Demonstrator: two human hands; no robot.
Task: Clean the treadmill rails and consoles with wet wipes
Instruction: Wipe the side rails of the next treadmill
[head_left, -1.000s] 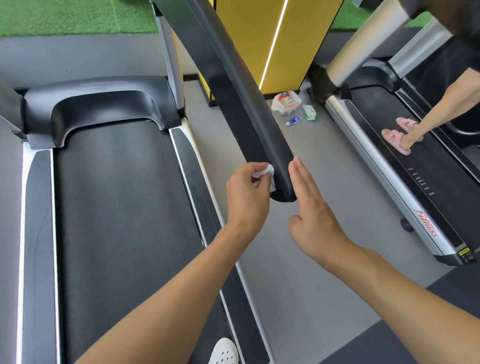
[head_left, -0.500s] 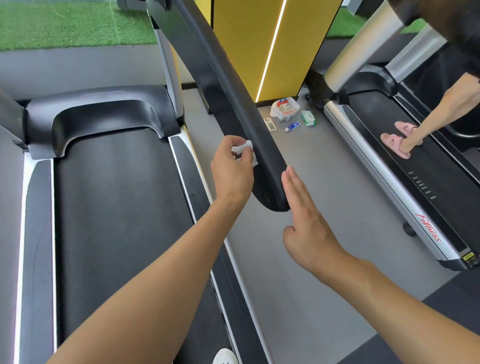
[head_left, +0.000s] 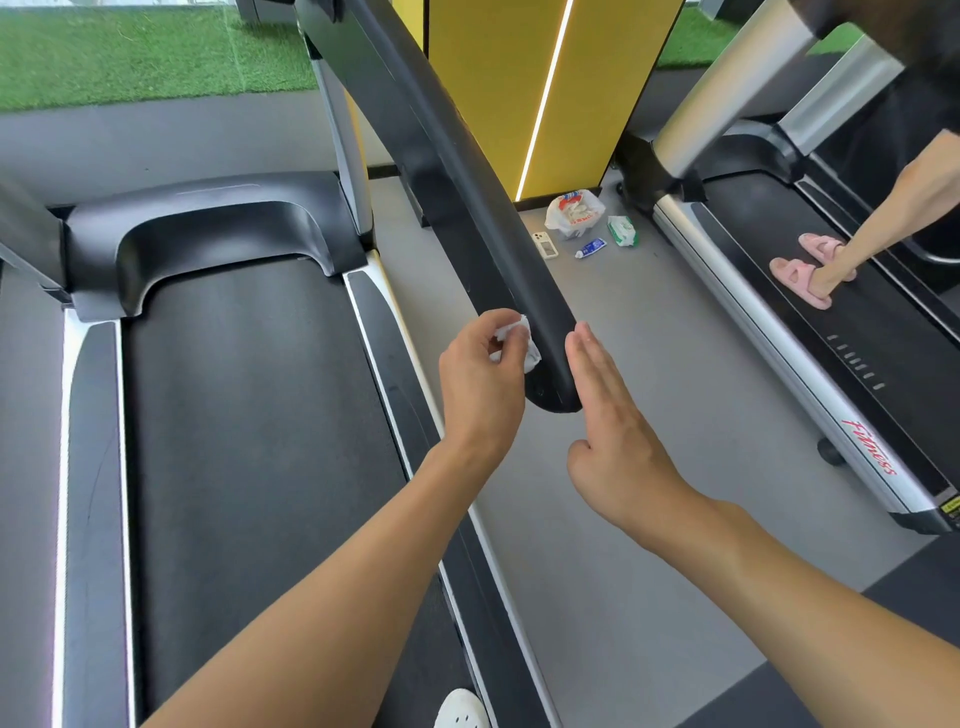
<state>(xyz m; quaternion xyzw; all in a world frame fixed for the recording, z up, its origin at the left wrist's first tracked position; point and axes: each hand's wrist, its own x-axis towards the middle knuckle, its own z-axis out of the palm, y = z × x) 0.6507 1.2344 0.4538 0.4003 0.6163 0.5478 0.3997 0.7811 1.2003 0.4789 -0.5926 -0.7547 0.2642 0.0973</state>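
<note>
A long black handrail (head_left: 467, 171) of my treadmill slants down from the top centre to its rounded end near the middle of the view. My left hand (head_left: 483, 384) pinches a crumpled white wet wipe (head_left: 519, 340) and holds it against the rail's left side, just above the end. My right hand (head_left: 613, 431) is flat with straight fingers, alongside the rail's right side at its end; whether it touches the rail I cannot tell. The treadmill belt (head_left: 249, 441) lies below on the left.
On the grey floor (head_left: 649, 415) lie a plastic bag (head_left: 574, 213), a wipes pack (head_left: 622, 231), a small tube (head_left: 591, 248) and a phone (head_left: 545, 244). At right, a person's leg (head_left: 883, 223) in pink slippers (head_left: 797, 278) stands on a second treadmill (head_left: 857, 332). My white shoe (head_left: 462, 709) shows at the bottom.
My left hand moved the wipe up the rail's left side and then back down towards the end. My right hand stayed flat beside the rail's end.
</note>
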